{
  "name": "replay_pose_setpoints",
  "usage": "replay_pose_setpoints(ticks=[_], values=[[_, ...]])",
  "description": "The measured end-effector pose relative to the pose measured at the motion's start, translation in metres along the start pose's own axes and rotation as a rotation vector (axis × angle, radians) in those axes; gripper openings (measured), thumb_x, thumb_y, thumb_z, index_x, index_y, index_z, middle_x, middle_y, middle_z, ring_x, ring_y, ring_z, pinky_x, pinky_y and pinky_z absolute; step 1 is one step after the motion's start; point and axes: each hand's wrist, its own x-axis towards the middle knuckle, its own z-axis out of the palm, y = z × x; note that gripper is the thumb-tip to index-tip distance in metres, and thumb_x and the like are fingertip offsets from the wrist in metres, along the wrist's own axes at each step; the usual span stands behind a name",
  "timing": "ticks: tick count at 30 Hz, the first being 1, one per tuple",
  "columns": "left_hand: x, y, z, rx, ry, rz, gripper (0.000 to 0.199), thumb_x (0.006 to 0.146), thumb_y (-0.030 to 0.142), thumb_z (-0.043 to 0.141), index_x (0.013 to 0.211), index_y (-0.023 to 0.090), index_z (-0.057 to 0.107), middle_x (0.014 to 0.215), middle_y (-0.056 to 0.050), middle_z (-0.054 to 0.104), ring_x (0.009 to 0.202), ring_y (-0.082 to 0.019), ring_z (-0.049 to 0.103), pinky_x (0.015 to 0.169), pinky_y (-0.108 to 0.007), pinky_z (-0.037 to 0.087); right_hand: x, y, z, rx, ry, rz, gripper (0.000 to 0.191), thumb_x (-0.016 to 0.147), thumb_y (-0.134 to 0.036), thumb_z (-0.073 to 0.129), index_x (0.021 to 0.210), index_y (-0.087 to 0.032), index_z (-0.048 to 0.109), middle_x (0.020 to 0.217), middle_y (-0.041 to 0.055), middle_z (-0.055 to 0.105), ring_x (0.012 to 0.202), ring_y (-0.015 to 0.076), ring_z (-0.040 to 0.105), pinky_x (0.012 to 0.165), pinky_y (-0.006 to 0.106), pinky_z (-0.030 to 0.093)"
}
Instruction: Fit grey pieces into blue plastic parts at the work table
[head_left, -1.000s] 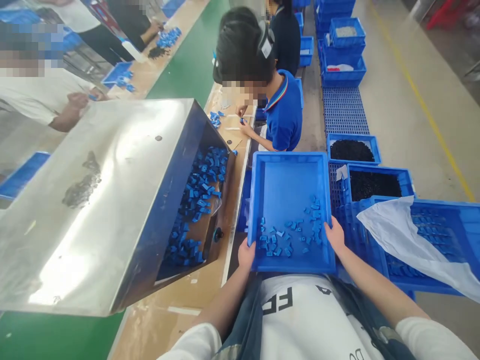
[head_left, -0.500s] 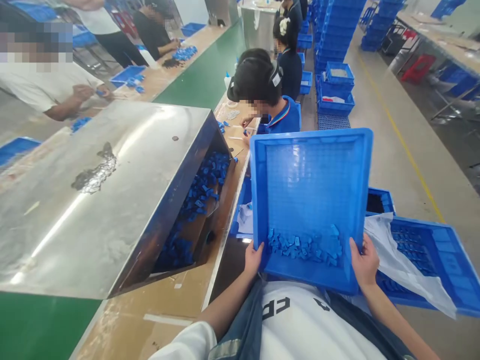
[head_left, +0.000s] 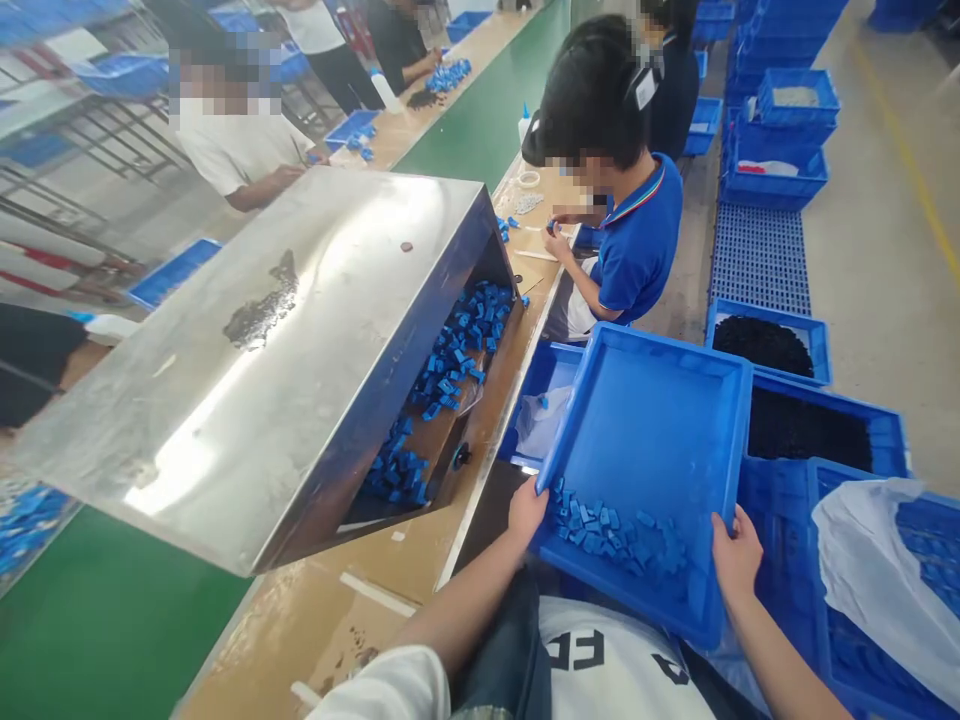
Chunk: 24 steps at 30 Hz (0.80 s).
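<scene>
A shallow blue tray (head_left: pixel 652 400) is held in front of my body, tilted, with small blue parts (head_left: pixel 600 525) gathered along its near side. My left hand (head_left: pixel 528 512) grips the tray's left edge near the lower corner. On the opposite edge, my right hand (head_left: pixel 736 555) is closed round the rim, thumb on the inside. To the left, a metal housing (head_left: pixel 315 300) covers part of the work line, and many blue parts (head_left: pixel 457 350) lie in its open side.
A person in a blue shirt (head_left: pixel 637 240) sits at the bench just ahead. Bins of black parts (head_left: pixel 765 345) and a bin with a white plastic sheet (head_left: pixel 877 570) stand at right. A green belt (head_left: pixel 112 620) runs under the housing.
The view has turned left, so the surroundings sit further right. The tray has tipped flatter and rotated clockwise, its parts still along the near side. Both hands keep their hold.
</scene>
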Motion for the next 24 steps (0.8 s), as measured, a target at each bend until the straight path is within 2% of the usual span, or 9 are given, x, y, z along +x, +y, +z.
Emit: replay_pose_setpoints(ticks=[5,9,12,13,15,17,18,21,24], values=[[0.023,-0.006,-0.01,0.057,0.051,-0.006,0.029,0.093,0.022,0.055,0.117,0.019,0.071,0.109,-0.012,0.077,0.108,-0.028,0.071,0.09,-0.032,0.05,0.024,-0.014,0.042,-0.05,-0.051,-0.05,0.08,0.074,-0.06,0.056,0.131,-0.005,0.065,0.104,0.0203,0.075,0.096,0.0353,0.069,0.089,0.047,0.054],[0.025,-0.001,-0.02,0.073,0.083,0.016,0.042,0.095,0.025,0.056,0.136,0.02,0.061,0.128,-0.015,0.071,0.119,-0.03,0.067,0.101,-0.038,0.049,0.041,-0.021,0.048,-0.118,-0.065,-0.073,0.081,0.078,-0.064,0.055,0.134,-0.005,0.061,0.112,0.0225,0.069,0.105,0.037,0.063,0.095,0.051,0.05],[0.017,0.014,-0.023,0.193,0.117,0.246,0.053,0.102,0.028,0.046,0.155,0.022,0.042,0.156,-0.015,0.049,0.142,-0.028,0.048,0.119,-0.042,0.036,0.031,-0.034,0.043,-0.219,-0.06,-0.286,0.072,0.091,-0.062,0.048,0.14,-0.01,0.057,0.135,0.024,0.057,0.128,0.0373,0.051,0.11,0.052,0.04],[0.015,0.021,-0.021,0.265,0.074,0.355,0.052,0.103,0.028,0.042,0.155,0.024,0.042,0.159,-0.013,0.044,0.146,-0.027,0.042,0.123,-0.042,0.033,0.023,-0.04,0.044,-0.284,-0.128,-0.396,0.068,0.096,-0.06,0.044,0.141,-0.012,0.057,0.139,0.0233,0.053,0.133,0.0364,0.048,0.112,0.051,0.038],[0.015,0.036,-0.011,0.394,-0.065,0.495,0.048,0.104,0.031,0.039,0.152,0.027,0.047,0.16,-0.011,0.041,0.148,-0.029,0.038,0.123,-0.045,0.033,0.008,-0.055,0.053,-0.514,-0.402,-0.495,0.063,0.101,-0.057,0.037,0.146,-0.016,0.052,0.146,0.0217,0.048,0.137,0.035,0.047,0.113,0.049,0.038],[0.021,0.051,0.006,0.463,-0.174,0.45,0.047,0.102,0.033,0.044,0.147,0.023,0.053,0.159,-0.016,0.041,0.147,-0.036,0.038,0.118,-0.052,0.038,-0.001,-0.066,0.07,-0.772,-0.678,-0.367,0.065,0.102,-0.057,0.038,0.154,-0.017,0.044,0.151,0.0231,0.043,0.137,0.0373,0.048,0.111,0.05,0.041],[0.026,0.057,0.016,0.483,-0.199,0.392,0.047,0.101,0.034,0.047,0.144,0.019,0.055,0.158,-0.02,0.041,0.146,-0.041,0.038,0.114,-0.056,0.041,-0.002,-0.069,0.08,-0.866,-0.745,-0.268,0.069,0.101,-0.058,0.042,0.156,-0.015,0.041,0.152,0.0264,0.041,0.137,0.0401,0.049,0.109,0.053,0.042],[0.04,0.067,0.04,0.556,-0.266,0.233,0.05,0.096,0.037,0.054,0.139,0.012,0.057,0.154,-0.028,0.042,0.144,-0.049,0.036,0.107,-0.061,0.043,0.007,-0.065,0.107,-0.985,-0.818,-0.05,0.085,0.096,-0.061,0.052,0.155,-0.002,0.038,0.147,0.038,0.043,0.132,0.0473,0.054,0.106,0.059,0.042],[0.051,0.068,0.049,0.583,-0.312,0.125,0.053,0.096,0.043,0.054,0.14,0.015,0.055,0.157,-0.026,0.038,0.145,-0.047,0.035,0.108,-0.059,0.043,0.019,-0.051,0.117,-0.998,-0.887,0.081,0.096,0.094,-0.067,0.053,0.157,0.002,0.031,0.143,0.0393,0.048,0.132,0.046,0.056,0.106,0.056,0.043]])
